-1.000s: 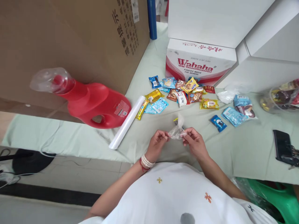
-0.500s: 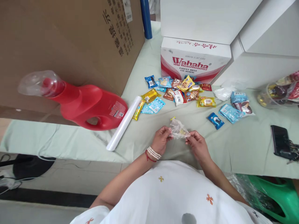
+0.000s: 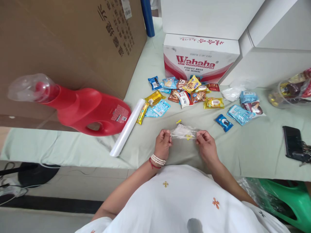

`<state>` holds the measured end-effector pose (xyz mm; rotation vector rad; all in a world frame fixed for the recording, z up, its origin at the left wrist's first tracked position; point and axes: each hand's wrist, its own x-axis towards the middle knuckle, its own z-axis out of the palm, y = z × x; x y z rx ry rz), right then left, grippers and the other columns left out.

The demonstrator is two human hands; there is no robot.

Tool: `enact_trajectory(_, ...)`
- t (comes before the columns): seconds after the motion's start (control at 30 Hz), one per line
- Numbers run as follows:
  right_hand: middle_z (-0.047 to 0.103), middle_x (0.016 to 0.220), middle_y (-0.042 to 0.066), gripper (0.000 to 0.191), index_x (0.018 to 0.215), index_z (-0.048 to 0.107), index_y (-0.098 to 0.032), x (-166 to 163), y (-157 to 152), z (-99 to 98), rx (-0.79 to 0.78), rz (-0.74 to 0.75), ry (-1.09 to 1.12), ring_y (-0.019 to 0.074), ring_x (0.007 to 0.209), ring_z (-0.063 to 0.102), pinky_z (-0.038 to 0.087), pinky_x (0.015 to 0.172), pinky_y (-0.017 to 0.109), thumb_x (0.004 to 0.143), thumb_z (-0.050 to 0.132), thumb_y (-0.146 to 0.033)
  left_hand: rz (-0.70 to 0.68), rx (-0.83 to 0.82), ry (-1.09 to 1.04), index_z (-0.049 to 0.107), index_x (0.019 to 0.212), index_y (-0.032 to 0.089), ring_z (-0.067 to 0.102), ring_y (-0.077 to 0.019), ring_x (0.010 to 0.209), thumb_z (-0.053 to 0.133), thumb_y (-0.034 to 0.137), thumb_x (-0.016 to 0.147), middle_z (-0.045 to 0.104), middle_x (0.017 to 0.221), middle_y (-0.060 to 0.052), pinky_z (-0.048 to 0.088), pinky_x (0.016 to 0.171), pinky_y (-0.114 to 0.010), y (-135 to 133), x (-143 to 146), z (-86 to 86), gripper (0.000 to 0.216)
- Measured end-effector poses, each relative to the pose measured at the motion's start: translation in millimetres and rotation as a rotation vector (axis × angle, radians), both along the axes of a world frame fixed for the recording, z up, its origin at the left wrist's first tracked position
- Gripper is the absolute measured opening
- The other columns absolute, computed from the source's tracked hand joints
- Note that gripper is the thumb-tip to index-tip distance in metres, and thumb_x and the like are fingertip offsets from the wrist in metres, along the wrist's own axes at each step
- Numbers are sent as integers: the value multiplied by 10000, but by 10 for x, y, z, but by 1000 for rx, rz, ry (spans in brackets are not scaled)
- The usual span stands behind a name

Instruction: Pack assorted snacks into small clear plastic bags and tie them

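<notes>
My left hand (image 3: pixel 163 142) and my right hand (image 3: pixel 204 144) each pinch one end of a small clear plastic bag (image 3: pixel 183 132), stretched flat between them just above the pale green tablecloth (image 3: pixel 243 152). Something small and yellow shows at the bag. A beaded bracelet and a red string circle my left wrist. Beyond the bag lies a scatter of several wrapped snacks (image 3: pixel 187 95) in blue, yellow and brown packets.
A red detergent jug (image 3: pixel 85 111) lies on its side at the left, next to a white roll (image 3: pixel 127 127). A Wahaha carton (image 3: pixel 198 63), a big brown box and white boxes stand behind. A black phone (image 3: pixel 293 142) and a clear snack tub (image 3: pixel 289 92) sit at the right.
The bag was bunched up between my hands; now my hands have moved apart and pulled it out flat and taut. The view has drifted slightly left.
</notes>
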<state>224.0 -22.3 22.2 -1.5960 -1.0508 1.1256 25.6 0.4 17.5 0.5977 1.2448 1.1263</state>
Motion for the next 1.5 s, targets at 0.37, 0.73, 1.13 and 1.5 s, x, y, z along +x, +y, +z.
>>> enact_trajectory(0.37,695,944,57,461,1142,688,-214,8,191,183,44,283,-246,222,865,628,512,852,388,805,750,-523,-315,279,120,637,800,193,622,-244,1094,652,578,906,657,1162,-112,523,904,-354,-118,-97,258,400)
enact_trajectory(0.73,606,761,9,311,936,783,-214,66,218,237,-11,284,65,125,652,496,406,587,250,827,758,-504,-37,-104,-178,509,899,228,702,-174,878,878,351,598,672,1140,-35,581,821,-343,-106,-464,216,492)
enact_trajectory(1.13,621,830,35,201,1050,800,-293,340,-166,329,277,283,-263,170,752,592,489,685,302,962,631,-355,-185,148,420,634,715,190,347,-103,569,714,555,802,450,588,60,302,569,-247,87,-140,250,384)
enact_trajectory(1.5,664,772,14,448,929,735,-197,119,79,478,-135,500,136,151,686,581,471,622,255,842,703,-635,-196,408,549,785,1081,259,566,-167,691,679,409,903,698,826,-33,443,729,-283,-130,-75,376,255)
